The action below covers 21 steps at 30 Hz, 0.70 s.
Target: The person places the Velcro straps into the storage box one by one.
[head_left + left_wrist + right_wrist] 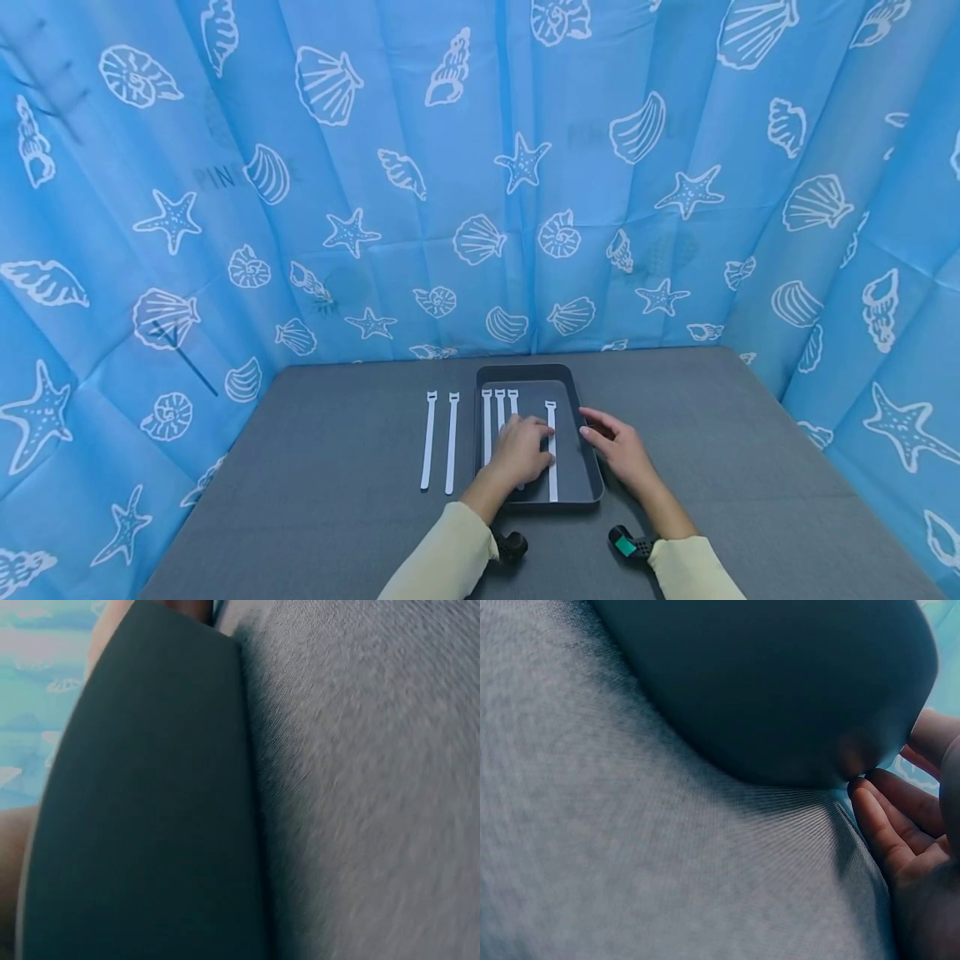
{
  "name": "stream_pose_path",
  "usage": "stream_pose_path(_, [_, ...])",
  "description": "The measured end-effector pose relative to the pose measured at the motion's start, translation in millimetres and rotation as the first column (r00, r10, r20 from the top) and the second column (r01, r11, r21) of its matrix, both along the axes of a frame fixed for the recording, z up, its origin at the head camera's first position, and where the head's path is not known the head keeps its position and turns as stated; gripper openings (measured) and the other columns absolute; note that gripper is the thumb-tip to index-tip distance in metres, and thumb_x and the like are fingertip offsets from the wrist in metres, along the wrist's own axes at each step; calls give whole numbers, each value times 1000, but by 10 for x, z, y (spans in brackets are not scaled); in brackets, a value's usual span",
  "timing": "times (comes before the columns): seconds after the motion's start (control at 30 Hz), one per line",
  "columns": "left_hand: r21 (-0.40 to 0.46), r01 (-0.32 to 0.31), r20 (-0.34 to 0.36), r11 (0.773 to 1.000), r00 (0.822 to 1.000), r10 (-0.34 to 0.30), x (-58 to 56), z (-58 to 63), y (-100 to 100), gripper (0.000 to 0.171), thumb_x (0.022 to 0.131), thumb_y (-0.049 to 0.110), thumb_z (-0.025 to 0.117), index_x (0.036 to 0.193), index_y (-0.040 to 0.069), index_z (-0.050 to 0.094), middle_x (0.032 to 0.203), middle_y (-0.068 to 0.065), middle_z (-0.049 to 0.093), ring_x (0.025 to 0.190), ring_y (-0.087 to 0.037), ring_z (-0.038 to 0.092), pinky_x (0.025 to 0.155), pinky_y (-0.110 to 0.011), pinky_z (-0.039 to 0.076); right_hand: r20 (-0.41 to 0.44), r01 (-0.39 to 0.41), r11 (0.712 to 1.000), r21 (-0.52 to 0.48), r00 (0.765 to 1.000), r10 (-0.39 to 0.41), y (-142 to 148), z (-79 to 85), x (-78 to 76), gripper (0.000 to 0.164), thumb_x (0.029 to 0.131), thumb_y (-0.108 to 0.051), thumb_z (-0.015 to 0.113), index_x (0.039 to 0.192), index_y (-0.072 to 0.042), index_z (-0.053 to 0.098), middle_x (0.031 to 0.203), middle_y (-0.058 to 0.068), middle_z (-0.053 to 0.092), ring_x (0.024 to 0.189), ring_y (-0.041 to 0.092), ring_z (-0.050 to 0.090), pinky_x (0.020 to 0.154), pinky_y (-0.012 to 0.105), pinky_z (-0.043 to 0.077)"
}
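Lying in tray (574,477) at left grip (522,450): rightmost white strip (553,482) | left grip: loosely spread | right grip (622,450): relaxed

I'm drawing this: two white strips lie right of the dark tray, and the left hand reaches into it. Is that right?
Not quite: the head view shows the two white strips lying left of the dark tray, not right. The left hand does reach into it.

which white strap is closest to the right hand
The rightmost strap, set apart in the tray, nearest the right hand. The three other straps in the tray are grouped toward its left side; two more straps lie outside on the table.
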<state>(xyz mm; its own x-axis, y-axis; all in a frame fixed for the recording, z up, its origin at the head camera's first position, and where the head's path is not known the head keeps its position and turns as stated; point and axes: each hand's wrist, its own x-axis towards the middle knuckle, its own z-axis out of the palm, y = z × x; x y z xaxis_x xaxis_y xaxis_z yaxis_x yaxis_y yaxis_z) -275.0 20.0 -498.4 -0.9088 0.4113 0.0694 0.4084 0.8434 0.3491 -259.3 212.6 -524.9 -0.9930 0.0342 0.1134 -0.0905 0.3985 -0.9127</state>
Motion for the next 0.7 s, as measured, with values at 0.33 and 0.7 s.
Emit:
stream_pose_path(0.33, [-148, 112, -11, 983, 993, -115, 23, 32, -64, 53, 82, 43, 76, 130, 25, 64, 135, 12, 55, 118, -17, 44, 95, -34, 38, -5, -4, 1000, -4, 1000, 4, 13, -2, 0, 40, 99, -18, 57, 138, -6, 54, 139, 18, 51, 123, 34, 50, 101, 50, 41])
stream_pose_path(0.7, [-132, 83, -28, 988, 996, -87, -27, -12, 112, 54, 85, 45, 73, 132, 23, 62, 138, 11, 54, 121, -20, 44, 99, -37, 35, -26, -9, 1000, -3, 1000, 9, 9, -6, 6, 40, 98, -16, 59, 136, -4, 55, 138, 18, 53, 121, 33, 52, 99, 49, 42])
